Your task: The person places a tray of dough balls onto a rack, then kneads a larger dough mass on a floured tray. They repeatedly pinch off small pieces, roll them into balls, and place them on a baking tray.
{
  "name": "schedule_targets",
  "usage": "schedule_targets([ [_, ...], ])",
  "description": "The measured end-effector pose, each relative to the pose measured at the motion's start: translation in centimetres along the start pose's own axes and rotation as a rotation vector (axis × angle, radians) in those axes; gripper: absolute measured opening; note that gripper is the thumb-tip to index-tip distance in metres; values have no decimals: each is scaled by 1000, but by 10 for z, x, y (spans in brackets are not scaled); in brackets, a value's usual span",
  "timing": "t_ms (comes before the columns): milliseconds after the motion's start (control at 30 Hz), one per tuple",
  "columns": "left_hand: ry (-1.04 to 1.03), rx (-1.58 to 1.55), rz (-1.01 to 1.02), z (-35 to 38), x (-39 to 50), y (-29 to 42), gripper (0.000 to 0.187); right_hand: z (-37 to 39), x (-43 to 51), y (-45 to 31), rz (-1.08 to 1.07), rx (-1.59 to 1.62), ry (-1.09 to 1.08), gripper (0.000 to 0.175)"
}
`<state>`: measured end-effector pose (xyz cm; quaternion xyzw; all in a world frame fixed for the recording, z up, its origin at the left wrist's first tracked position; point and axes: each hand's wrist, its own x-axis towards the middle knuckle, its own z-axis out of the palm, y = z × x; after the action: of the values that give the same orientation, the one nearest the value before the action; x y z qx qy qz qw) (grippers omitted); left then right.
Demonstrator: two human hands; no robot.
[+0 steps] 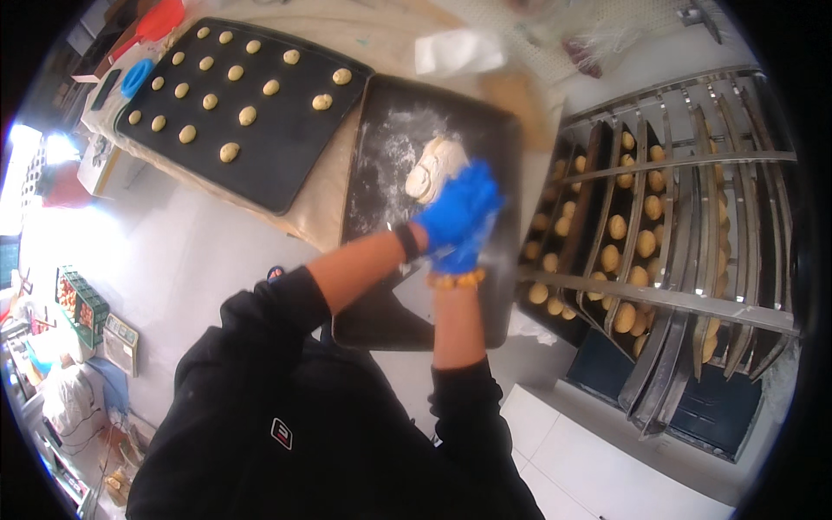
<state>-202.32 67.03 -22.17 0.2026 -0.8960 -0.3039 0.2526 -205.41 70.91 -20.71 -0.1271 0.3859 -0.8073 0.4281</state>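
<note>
A floured lump of pale dough (437, 170) rests on a dark baking tray (377, 318) before me, with white flour scattered around it. My left hand (445, 218) and my right hand (478, 227), both in blue gloves, are pressed together at the dough's near right side. Motion blurs them, and whatever may lie between the palms is hidden. A dark band circles my left wrist and a yellow beaded bracelet my right. Under my forearms a pale flat piece (416, 296) shows on the tray.
Small dough balls (247, 116) sit in rows on a second black tray (273, 175) at left. To the right, a metal rack (650, 292) holds several trays of round baked-looking pieces (646, 244). A white crumpled sheet (460, 52) lies beyond my tray. A blue ring (137, 78) is far left.
</note>
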Motion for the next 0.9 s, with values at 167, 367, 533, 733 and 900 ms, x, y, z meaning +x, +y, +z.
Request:
schedule_targets([
  [167,-87,-183,-56,12,18,-2,63,-11,13,-20,-51,215,8,68],
  [367,-31,-380,-137,18,36,-5,72,5,15,-30,-206,120,303,83],
  [533,-52,-132,-103,22,31,-1,57,5,14,-39,147,238,120,78],
  [733,-68,-157,-69,12,38,-4,53,-6,18,-39,-5,82,151,78],
  [900,-36,-190,-205,5,45,-1,54,-11,18,-37,132,124,66,79],
])
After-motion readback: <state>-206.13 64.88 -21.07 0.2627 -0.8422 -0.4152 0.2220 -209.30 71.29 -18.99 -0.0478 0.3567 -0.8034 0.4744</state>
